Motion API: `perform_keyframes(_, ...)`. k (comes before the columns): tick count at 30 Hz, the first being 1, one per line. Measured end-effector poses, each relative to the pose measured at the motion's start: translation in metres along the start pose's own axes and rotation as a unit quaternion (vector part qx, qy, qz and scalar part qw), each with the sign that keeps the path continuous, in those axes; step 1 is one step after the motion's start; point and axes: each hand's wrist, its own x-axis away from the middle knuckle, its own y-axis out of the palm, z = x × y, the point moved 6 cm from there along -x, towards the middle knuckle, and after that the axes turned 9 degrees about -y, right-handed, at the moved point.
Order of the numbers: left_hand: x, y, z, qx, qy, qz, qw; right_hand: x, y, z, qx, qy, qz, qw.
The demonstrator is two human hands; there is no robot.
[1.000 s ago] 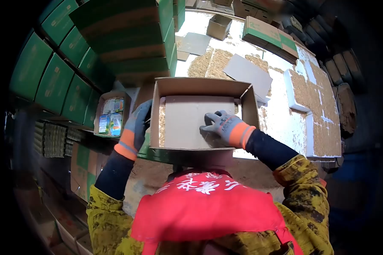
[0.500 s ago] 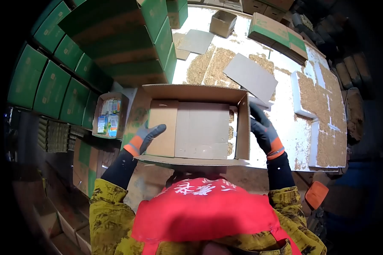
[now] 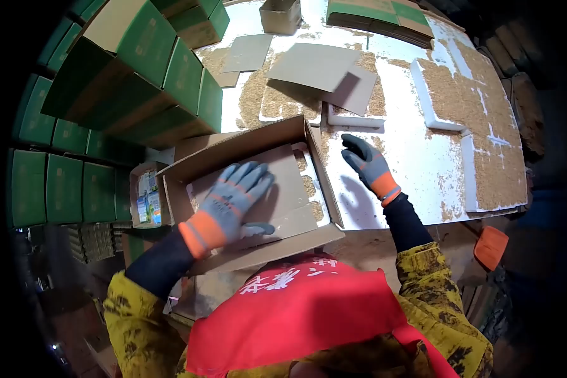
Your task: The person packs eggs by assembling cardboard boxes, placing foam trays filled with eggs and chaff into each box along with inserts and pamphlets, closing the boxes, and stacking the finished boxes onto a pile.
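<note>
My left hand [image 3: 236,198], in a grey glove with an orange cuff, presses flat inside an open cardboard box [image 3: 319,170], fingers spread. Under its palm is a grey cardboard sheet [image 3: 286,173], partly hidden by the hand. White foam with brown crumbly material [image 3: 309,186] shows along the sheet's right edge. To the right of the box, my right hand [image 3: 370,167] is over the white table surface, fingers slightly bent and apart, holding nothing. Beyond the box, one cardboard sheet [image 3: 312,66] overlaps another cardboard sheet [image 3: 354,90] and casts a shadow on it.
Green boxes [image 3: 142,47] are stacked at the left. A small carton with colourful packets [image 3: 148,205] stands beside the work box. Foam blocks topped with brown material [image 3: 494,170] lie at the right. Flattened boxes [image 3: 384,19] and a small open carton [image 3: 280,16] are at the back.
The box now appears turned at an angle. My left hand has moved from its left edge onto the sheet inside; my right hand has left its right side. Another sheet now overlaps the one beyond the box.
</note>
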Motion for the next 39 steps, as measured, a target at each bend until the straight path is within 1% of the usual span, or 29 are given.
perform_keyframes(3, -0.011, 0.037, 0.001, -0.029, 0.013, -0.03, 0.999, 0.012, 0.005, 0.017, -0.044, 0.024, -0.003, 0.999)
perform_keyframes(5, -0.016, 0.055, 0.003, -0.028, 0.017, -0.047, 0.998, 0.02, -0.007, 0.026, -0.015, 0.027, 0.024, 0.999)
perform_keyframes(6, -0.018, 0.078, -0.005, -0.006, 0.015, -0.085, 0.996, 0.02, -0.015, 0.029, 0.005, 0.023, 0.041, 0.999)
perform_keyframes(7, -0.022, 0.091, -0.006, 0.017, 0.009, -0.123, 0.992, 0.019, -0.027, 0.041, 0.019, 0.036, 0.074, 0.996)
perform_keyframes(9, -0.028, 0.108, 0.007, -0.068, -0.033, -0.148, 0.986, 0.004, -0.052, 0.072, 0.044, 0.057, 0.13, 0.989)
perform_keyframes(10, -0.031, 0.115, 0.008, -0.062, -0.04, -0.133, 0.988, -0.006, -0.064, 0.093, 0.001, 0.124, 0.19, 0.974)
perform_keyframes(11, -0.033, 0.115, 0.009, -0.071, -0.04, -0.135, 0.987, -0.021, -0.077, 0.127, -0.034, 0.07, 0.253, 0.964)
perform_keyframes(13, -0.036, 0.113, 0.01, -0.09, -0.041, -0.143, 0.985, -0.048, -0.096, 0.139, -0.101, 0.108, 0.325, 0.934)
perform_keyframes(15, -0.038, 0.113, 0.01, -0.077, -0.042, -0.145, 0.985, -0.068, -0.102, 0.144, -0.097, 0.249, 0.294, 0.918)
perform_keyframes(16, -0.04, 0.109, 0.011, -0.061, -0.052, -0.165, 0.983, -0.082, -0.099, 0.166, -0.144, 0.222, 0.299, 0.917)
perform_keyframes(17, -0.042, 0.105, 0.011, -0.046, -0.063, -0.184, 0.98, -0.1, -0.11, 0.2, -0.009, 0.157, 0.301, 0.941)
perform_keyframes(18, -0.043, 0.099, 0.011, -0.083, -0.045, -0.164, 0.982, -0.097, -0.111, 0.198, -0.072, 0.176, 0.302, 0.934)
perform_keyframes(19, -0.042, 0.096, 0.004, -0.066, -0.07, -0.18, 0.979, -0.092, -0.112, 0.202, -0.134, 0.195, 0.303, 0.923)
perform_keyframes(20, -0.038, 0.092, -0.003, -0.047, -0.094, -0.196, 0.975, -0.086, -0.121, 0.201, -0.104, 0.185, 0.311, 0.926)
perform_keyframes(21, -0.035, 0.087, -0.006, -0.028, -0.117, -0.21, 0.97, -0.084, -0.146, 0.237, 0.01, 0.135, 0.326, 0.936)
perform_keyframes(22, -0.03, 0.067, -0.002, -0.042, -0.132, -0.173, 0.975, -0.06, -0.156, 0.214, -0.035, 0.15, 0.33, 0.931)
perform_keyframes(23, -0.025, 0.043, 0.008, -0.044, -0.072, -0.068, 0.994, -0.034, -0.163, 0.198, -0.107, 0.183, 0.342, 0.915)
perform_keyframes(24, -0.017, 0.03, 0.008, -0.017, -0.048, -0.027, 0.998, -0.006, -0.174, 0.197, -0.125, 0.192, 0.361, 0.904)
perform_keyframes(25, -0.01, 0.018, 0.008, 0.011, -0.025, 0.014, 1.0, 0.02, -0.194, 0.204, -0.037, 0.18, 0.328, 0.927)
perform_keyframes(26, -0.001, 0.005, 0.01, 0.003, -0.025, 0.043, 0.999, 0.055, -0.194, 0.178, -0.123, 0.208, 0.335, 0.911)
perform_keyframes(30, 0.028, -0.034, 0.004, -0.056, -0.063, 0.146, 0.986, 0.205, -0.219, 0.171, -0.106, 0.267, 0.374, 0.882)
perform_keyframes(31, 0.037, -0.043, 0.001, -0.079, -0.076, 0.179, 0.978, 0.248, -0.234, 0.196, -0.048, 0.272, 0.409, 0.87)
perform_keyframes(32, 0.046, -0.049, -0.002, -0.093, -0.098, 0.22, 0.966, 0.284, -0.238, 0.206, -0.028, 0.238, 0.418, 0.876)
perform_keyframes(33, 0.053, -0.053, -0.005, -0.109, -0.114, 0.264, 0.952, 0.302, -0.225, 0.189, -0.087, 0.22, 0.456, 0.858)
perform_keyframes(34, 0.054, -0.052, -0.009, -0.098, -0.141, 0.272, 0.947, 0.308, -0.205, 0.156, -0.125, 0.186, 0.496, 0.839)
perform_keyframes(36, 0.049, -0.027, -0.02, -0.047, -0.136, 0.189, 0.971, 0.337, -0.184, 0.172, -0.171, 0.141, 0.525, 0.822)
perform_keyframes(37, 0.039, -0.016, -0.016, -0.045, -0.128, 0.133, 0.982, 0.337, -0.167, 0.196, -0.363, 0.107, 0.484, 0.789)
perform_keyframes(38, 0.027, 0.0, -0.016, -0.062, -0.107, 0.088, 0.988, 0.34, -0.149, 0.219, -0.535, 0.104, 0.437, 0.716)
perform_keyframes(39, 0.015, 0.018, -0.017, -0.08, -0.087, 0.042, 0.992, 0.322, -0.133, 0.188, -0.49, 0.092, 0.425, 0.755)
